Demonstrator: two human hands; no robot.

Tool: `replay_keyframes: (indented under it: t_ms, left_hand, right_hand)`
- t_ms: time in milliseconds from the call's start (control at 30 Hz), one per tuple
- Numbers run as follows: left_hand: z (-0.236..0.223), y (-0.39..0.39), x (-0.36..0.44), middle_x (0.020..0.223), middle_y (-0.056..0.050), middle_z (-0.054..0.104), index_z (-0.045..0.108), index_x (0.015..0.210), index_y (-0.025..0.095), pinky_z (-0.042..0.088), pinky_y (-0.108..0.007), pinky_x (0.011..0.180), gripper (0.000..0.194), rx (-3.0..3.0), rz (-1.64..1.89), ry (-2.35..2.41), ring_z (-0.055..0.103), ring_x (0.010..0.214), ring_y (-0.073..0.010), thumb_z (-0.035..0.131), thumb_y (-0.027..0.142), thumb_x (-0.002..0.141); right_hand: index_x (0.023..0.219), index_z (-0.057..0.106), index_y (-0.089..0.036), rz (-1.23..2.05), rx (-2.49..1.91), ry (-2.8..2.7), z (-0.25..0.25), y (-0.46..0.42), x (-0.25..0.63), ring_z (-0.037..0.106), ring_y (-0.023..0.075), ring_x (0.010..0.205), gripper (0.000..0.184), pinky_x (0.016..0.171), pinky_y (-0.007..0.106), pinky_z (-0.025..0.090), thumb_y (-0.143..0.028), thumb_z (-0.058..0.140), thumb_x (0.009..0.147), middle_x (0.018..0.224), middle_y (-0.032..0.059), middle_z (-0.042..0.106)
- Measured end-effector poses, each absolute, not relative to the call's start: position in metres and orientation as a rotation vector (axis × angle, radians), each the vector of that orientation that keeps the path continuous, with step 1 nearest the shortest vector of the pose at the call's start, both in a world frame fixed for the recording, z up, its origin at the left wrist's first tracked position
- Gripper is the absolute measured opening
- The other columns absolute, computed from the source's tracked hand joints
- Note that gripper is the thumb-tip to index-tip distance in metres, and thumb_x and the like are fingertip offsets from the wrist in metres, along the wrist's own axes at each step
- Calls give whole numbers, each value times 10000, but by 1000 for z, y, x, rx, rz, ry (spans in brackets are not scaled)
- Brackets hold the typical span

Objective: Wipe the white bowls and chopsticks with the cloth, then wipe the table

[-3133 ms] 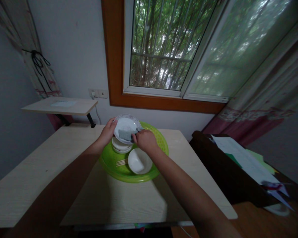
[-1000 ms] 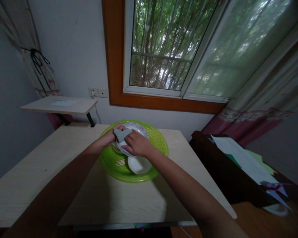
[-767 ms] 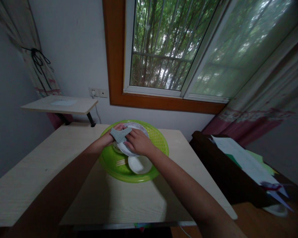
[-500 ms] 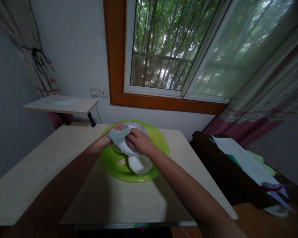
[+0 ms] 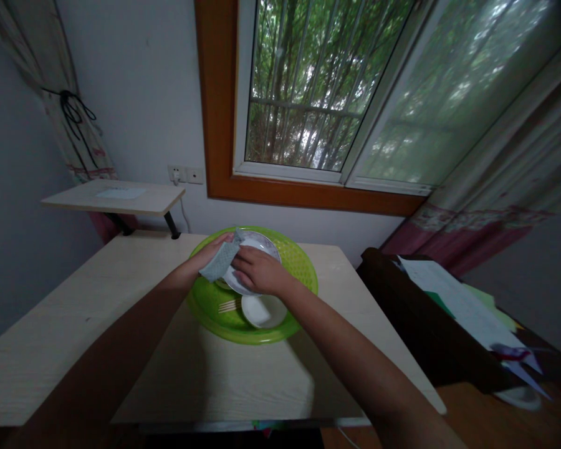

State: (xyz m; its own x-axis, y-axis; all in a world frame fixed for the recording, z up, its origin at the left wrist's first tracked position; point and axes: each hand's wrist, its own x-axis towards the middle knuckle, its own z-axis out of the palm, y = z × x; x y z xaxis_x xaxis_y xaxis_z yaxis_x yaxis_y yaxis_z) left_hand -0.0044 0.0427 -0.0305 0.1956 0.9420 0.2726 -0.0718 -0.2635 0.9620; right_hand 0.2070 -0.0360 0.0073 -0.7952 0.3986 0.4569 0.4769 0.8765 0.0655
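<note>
Since approx half a sec ago, the grey-green, rectangular textured-fabric cloth [image 5: 219,263] has swung so its free end drops further down & left; your hands & the dish have shifted little.

Head cam: key relation is cloth vs. hands. It lies immediately L of your R hand [image 5: 258,270] & across the front of your L hand [image 5: 210,247], long axis slanting from upper right, by the dish's far-left edge, to lower left. Both hands are abt equally near; each looks to be in contact w/ it.

L hand seems closed on the left edge of the round white china plate w/ patterned rim [image 5: 264,243], tho the cloth hides most of that grip. R hand's fingers are curled, seemingly pinching the cloth's right edge over the plate; exact fingertip contact is hidden. Plate sits btwn your hands, tilted, above the container.

Containers: round lime-green plastic basket w/ perforated base [image 5: 252,340] is on the pale wood-grain table [image 5: 98,318]. In it, near side: deep round white bowl [image 5: 263,313], & just left of that, thin pale wooden-looking chopsticks [image 5: 229,306]. Some pale round dishware [image 5: 222,284] peeks out under the plate's lower left; can't tell how many pcs. No contents discernible in the bowl.
</note>
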Motion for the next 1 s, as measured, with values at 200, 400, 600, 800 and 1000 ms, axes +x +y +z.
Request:
replay_keyframes:
  t_ms: [200, 400, 600, 800, 1000]
  left_hand:
    - [-19, 27, 0, 1245, -88, 723, 710, 1114, 196, 413, -407, 1142, 385, 1504, 1185, 793, 637, 1195, -258, 666, 447, 824]
    - [-8, 12, 4, 1288, -112, 703, 675, 1237, 182, 476, -415, 1071, 510, 1443, 1209, 771, 651, 1172, -272, 641, 547, 882]
    - [-14, 16, -1, 1265, -103, 702, 658, 1255, 197, 512, -411, 1009, 534, 1425, 1299, 848, 640, 1179, -281, 637, 587, 890]
    - [-14, 22, -4, 1245, -110, 695, 645, 1255, 180, 527, -390, 970, 575, 1377, 1416, 962, 650, 1133, -269, 640, 610, 873]
    - [-14, 24, -5, 1218, -108, 696, 642, 1230, 179, 532, -381, 950, 562, 1359, 1461, 999, 642, 1137, -271, 633, 611, 872]
  right_hand:
    - [1430, 575, -159, -353, -910, -2519, 4, -32, 209, 393, 311, 1451, 465, 1228, 509, 312, -402, 465, 1050, 1493, 139, 538]
    - [1345, 633, -165, -429, -1282, -2354, 13, -37, 209, 428, 331, 1376, 401, 1142, 485, 379, -373, 482, 1038, 1466, 136, 554]
    - [1098, 750, -136, -422, -1494, -2222, 17, -36, 213, 543, 322, 1161, 355, 1003, 470, 448, -342, 469, 1030, 1150, 171, 691]
    - [921, 808, -117, -382, -1508, -2243, 15, -33, 217, 622, 315, 1017, 470, 926, 453, 483, -382, 441, 1046, 948, 192, 733]
    - [852, 816, -149, -305, -1417, -2402, 15, -37, 216, 674, 249, 871, 520, 861, 366, 484, -421, 425, 1060, 867, 145, 758]
